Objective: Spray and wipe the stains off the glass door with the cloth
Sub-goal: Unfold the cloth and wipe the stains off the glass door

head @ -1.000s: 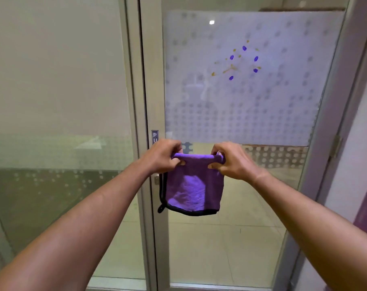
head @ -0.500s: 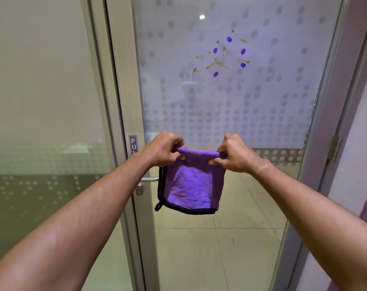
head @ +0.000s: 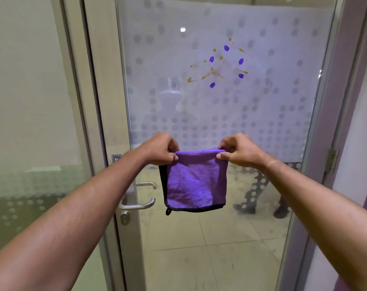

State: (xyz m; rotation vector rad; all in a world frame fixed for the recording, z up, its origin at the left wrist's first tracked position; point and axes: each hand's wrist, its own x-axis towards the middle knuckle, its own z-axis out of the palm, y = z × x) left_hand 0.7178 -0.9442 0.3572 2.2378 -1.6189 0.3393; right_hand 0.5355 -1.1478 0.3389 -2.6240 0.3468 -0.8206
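A folded purple cloth (head: pixel 195 181) with a black hem hangs in front of the glass door (head: pixel 262 127). My left hand (head: pixel 160 149) pinches its top left corner and my right hand (head: pixel 238 151) pinches its top right corner, stretching the top edge flat. Above the cloth, on the frosted dotted band of the glass, sit purple and yellow-brown stains (head: pixel 220 66). No spray bottle is in view.
A metal lever handle (head: pixel 139 204) with a keyhole below it sits on the door's left stile, just left of the cloth. A frosted glass panel (head: pixel 31 122) fills the left side. A hinge (head: pixel 330 160) and a wall stand at the right. Someone's legs show through the lower glass.
The view has shifted closer and to the left of the door, so the stains look larger. My hands have spread apart, pulling the cloth's top edge straighter.
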